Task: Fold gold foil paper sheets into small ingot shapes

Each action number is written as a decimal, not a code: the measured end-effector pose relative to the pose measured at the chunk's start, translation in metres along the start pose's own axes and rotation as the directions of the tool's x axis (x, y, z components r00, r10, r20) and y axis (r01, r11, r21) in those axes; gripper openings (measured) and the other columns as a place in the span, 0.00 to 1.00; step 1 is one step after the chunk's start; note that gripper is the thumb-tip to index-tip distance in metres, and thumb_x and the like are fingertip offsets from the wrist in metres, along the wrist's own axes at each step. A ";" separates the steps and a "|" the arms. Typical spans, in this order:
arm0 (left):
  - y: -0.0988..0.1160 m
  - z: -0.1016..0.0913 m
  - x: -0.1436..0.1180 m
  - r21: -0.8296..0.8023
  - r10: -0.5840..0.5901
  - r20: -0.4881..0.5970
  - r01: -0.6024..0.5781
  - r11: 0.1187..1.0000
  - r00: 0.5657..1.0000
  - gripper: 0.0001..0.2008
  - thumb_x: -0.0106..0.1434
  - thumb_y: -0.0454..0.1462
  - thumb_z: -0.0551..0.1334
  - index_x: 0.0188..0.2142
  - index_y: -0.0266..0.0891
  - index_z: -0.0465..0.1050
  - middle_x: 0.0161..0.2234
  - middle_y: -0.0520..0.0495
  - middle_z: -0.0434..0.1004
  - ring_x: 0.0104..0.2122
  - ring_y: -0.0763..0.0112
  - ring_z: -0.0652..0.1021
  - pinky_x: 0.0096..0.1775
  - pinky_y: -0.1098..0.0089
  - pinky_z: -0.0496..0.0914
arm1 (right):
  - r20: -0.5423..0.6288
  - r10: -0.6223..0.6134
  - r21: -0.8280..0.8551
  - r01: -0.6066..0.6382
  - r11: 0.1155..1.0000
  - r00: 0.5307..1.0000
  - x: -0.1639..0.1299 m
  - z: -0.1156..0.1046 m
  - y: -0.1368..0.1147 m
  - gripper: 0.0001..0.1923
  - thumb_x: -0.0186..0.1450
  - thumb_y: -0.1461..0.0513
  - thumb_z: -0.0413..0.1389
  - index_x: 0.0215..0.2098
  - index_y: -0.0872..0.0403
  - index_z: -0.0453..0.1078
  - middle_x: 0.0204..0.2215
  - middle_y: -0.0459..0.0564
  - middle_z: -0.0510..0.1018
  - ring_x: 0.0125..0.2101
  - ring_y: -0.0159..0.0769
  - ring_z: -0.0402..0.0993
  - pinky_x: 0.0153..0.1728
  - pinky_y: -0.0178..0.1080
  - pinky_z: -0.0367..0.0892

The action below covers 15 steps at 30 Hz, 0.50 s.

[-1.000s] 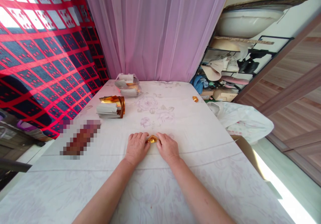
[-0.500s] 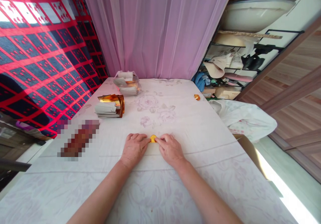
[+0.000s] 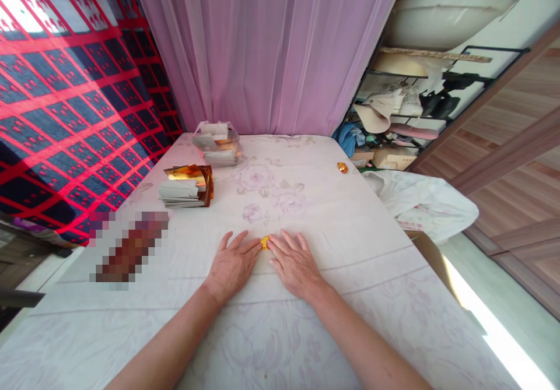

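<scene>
A small folded piece of gold foil paper [image 3: 265, 242] lies on the floral tablecloth, between my two hands. My left hand [image 3: 234, 264] rests flat with fingers spread, its index fingertip touching the left end of the foil. From the other side, my right hand [image 3: 297, 266] lies palm down and open, fingertips on the foil's right end. The fingers cover both ends, so only the middle shows. To the left stands a stack of gold foil and grey-white paper sheets [image 3: 186, 189].
Behind the stack sits a clear plastic bag of more sheets [image 3: 219, 145]. A small folded gold piece [image 3: 342, 168] lies near the table's right edge. A blurred-out reddish item [image 3: 133, 247] is at left. Beyond the right edge are a white plastic bag [image 3: 433, 200] and a shelf rack.
My fingers have uncurled from a pinch at the foil's ends and now lie flatter and more spread. Less of the foil shows between them. The view has shifted slightly.
</scene>
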State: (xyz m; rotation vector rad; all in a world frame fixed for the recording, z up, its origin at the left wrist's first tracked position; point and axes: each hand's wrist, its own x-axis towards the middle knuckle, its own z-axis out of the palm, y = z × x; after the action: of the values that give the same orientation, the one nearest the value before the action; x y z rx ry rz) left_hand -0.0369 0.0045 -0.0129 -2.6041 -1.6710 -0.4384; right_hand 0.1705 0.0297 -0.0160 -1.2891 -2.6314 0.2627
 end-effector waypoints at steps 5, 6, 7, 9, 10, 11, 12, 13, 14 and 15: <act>0.003 -0.001 0.005 -0.011 -0.051 -0.053 0.050 0.999 0.997 0.16 0.70 0.37 0.52 0.49 0.48 0.77 0.50 0.51 0.79 0.57 0.54 0.71 0.59 0.48 0.56 | -0.012 0.077 -0.026 -0.077 0.997 0.997 -0.006 0.000 0.003 0.23 0.72 0.57 0.44 0.65 0.47 0.60 0.64 0.47 0.63 0.67 0.46 0.48 0.64 0.58 0.44; 0.005 -0.001 0.008 -0.013 -0.059 -0.060 0.059 0.998 0.996 0.16 0.70 0.37 0.52 0.48 0.48 0.77 0.50 0.50 0.79 0.56 0.54 0.72 0.59 0.47 0.56 | -0.021 0.085 -0.030 -0.086 0.996 0.996 -0.006 0.000 0.003 0.23 0.72 0.57 0.45 0.64 0.47 0.60 0.65 0.48 0.62 0.67 0.47 0.48 0.64 0.58 0.45; 0.007 -0.002 0.010 -0.014 -0.064 -0.063 0.063 0.998 0.996 0.16 0.70 0.38 0.52 0.47 0.47 0.78 0.50 0.50 0.79 0.56 0.54 0.72 0.59 0.47 0.56 | -0.029 0.093 -0.033 -0.094 0.995 0.995 -0.006 0.001 0.002 0.23 0.72 0.57 0.45 0.64 0.47 0.61 0.65 0.49 0.61 0.66 0.47 0.48 0.63 0.58 0.46; 0.011 -0.001 0.015 -0.022 -0.052 -0.054 0.051 0.998 0.997 0.15 0.70 0.38 0.52 0.48 0.46 0.77 0.51 0.50 0.78 0.56 0.54 0.71 0.60 0.46 0.55 | -0.041 0.101 -0.041 -0.103 0.994 0.994 -0.006 0.001 0.000 0.23 0.71 0.57 0.47 0.63 0.47 0.63 0.66 0.52 0.59 0.66 0.49 0.49 0.63 0.57 0.47; 0.012 0.000 0.017 -0.028 -0.038 -0.042 0.036 0.999 0.998 0.16 0.70 0.38 0.52 0.50 0.46 0.76 0.52 0.50 0.78 0.57 0.54 0.71 0.60 0.46 0.54 | -0.044 0.100 -0.043 -0.102 0.994 0.994 -0.005 0.001 0.000 0.23 0.71 0.56 0.47 0.63 0.47 0.63 0.66 0.53 0.58 0.66 0.49 0.49 0.63 0.57 0.47; 0.013 0.001 0.018 -0.033 -0.024 -0.027 0.024 0.999 0.999 0.16 0.70 0.37 0.52 0.52 0.46 0.75 0.54 0.50 0.77 0.58 0.53 0.70 0.61 0.45 0.53 | -0.048 0.099 -0.045 -0.102 0.994 0.994 -0.005 0.000 0.000 0.22 0.71 0.56 0.48 0.63 0.47 0.63 0.66 0.54 0.58 0.66 0.49 0.49 0.63 0.57 0.47; 0.013 0.002 0.018 -0.036 -0.014 -0.011 0.014 0.999 1.000 0.17 0.70 0.37 0.52 0.54 0.47 0.73 0.54 0.51 0.76 0.59 0.53 0.69 0.61 0.44 0.52 | -0.054 0.101 -0.047 -0.104 0.994 0.993 -0.005 0.000 -0.001 0.22 0.71 0.56 0.48 0.62 0.46 0.64 0.66 0.55 0.58 0.66 0.49 0.49 0.63 0.58 0.47; 0.012 0.003 0.017 -0.036 -0.009 0.002 0.009 0.999 1.000 0.18 0.70 0.37 0.52 0.55 0.48 0.72 0.55 0.52 0.75 0.59 0.53 0.69 0.61 0.43 0.52 | -0.062 0.105 -0.048 -0.108 0.993 0.993 -0.005 0.000 0.000 0.22 0.71 0.56 0.48 0.62 0.46 0.64 0.66 0.55 0.58 0.66 0.49 0.49 0.63 0.58 0.47; 0.011 0.004 0.016 -0.030 -0.009 0.012 0.010 0.999 1.000 0.18 0.70 0.37 0.52 0.55 0.48 0.72 0.55 0.52 0.75 0.59 0.52 0.68 0.61 0.42 0.51 | -0.072 0.111 -0.051 -0.115 0.992 0.991 -0.005 0.000 0.000 0.22 0.71 0.56 0.48 0.62 0.45 0.64 0.66 0.56 0.58 0.66 0.49 0.49 0.62 0.58 0.47; 0.009 0.005 0.014 -0.022 -0.010 0.017 0.010 1.000 1.000 0.18 0.70 0.38 0.51 0.56 0.49 0.72 0.56 0.53 0.74 0.60 0.52 0.68 0.61 0.41 0.51 | -0.083 0.119 -0.053 -0.123 0.991 0.989 -0.006 0.001 0.000 0.21 0.71 0.56 0.49 0.62 0.44 0.65 0.66 0.56 0.58 0.66 0.50 0.49 0.62 0.59 0.48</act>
State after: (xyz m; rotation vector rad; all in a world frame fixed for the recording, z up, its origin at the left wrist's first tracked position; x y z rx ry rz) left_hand -0.0229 0.0139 -0.0130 -2.6232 -1.6946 -0.4385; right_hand 0.1739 0.0251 -0.0173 -1.4493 -2.5162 0.1503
